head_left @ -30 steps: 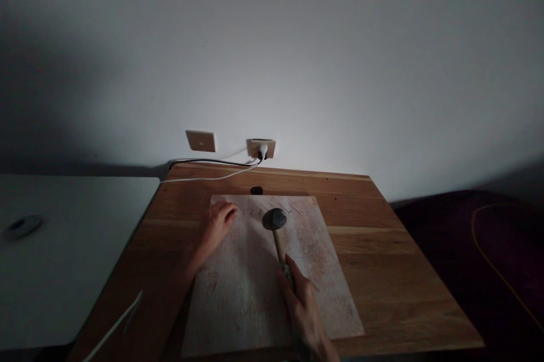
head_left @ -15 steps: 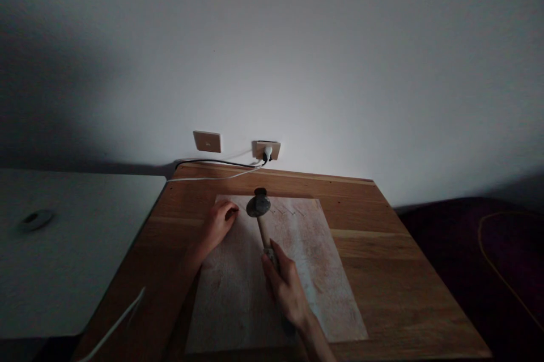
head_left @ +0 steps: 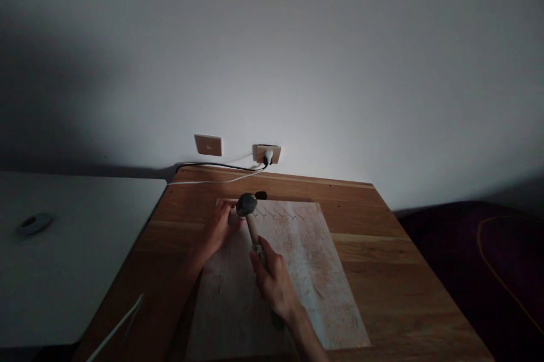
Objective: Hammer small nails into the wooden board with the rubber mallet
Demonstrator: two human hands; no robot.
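A hammer (head_left: 246,204) with a dark, round head and a pale wooden handle is gripped by my right hand (head_left: 276,282), fingers wrapped round the lower handle. Its head is above the upper left of a pale, worn board (head_left: 289,271). Beside the head, my left hand (head_left: 219,229) rests at the board's upper left corner, fingertips pinched together; anything between them is too small and dark to make out. Several thin nails (head_left: 284,215) stand in a row along the board's top edge, casting slanted shadows.
The board lies on a wooden table (head_left: 382,260) with a cable hole (head_left: 260,195). Behind are a wall socket (head_left: 268,154) with plugs and cables (head_left: 212,182). A white surface (head_left: 76,265) adjoins at left; a pale strip (head_left: 117,325) is near the front left; dark cloth (head_left: 459,254) is at right.
The hammer and my right hand have shifted left, bringing the head close to my left fingers. My left hand has stayed near the board's upper left corner, its fingers slightly shifted.
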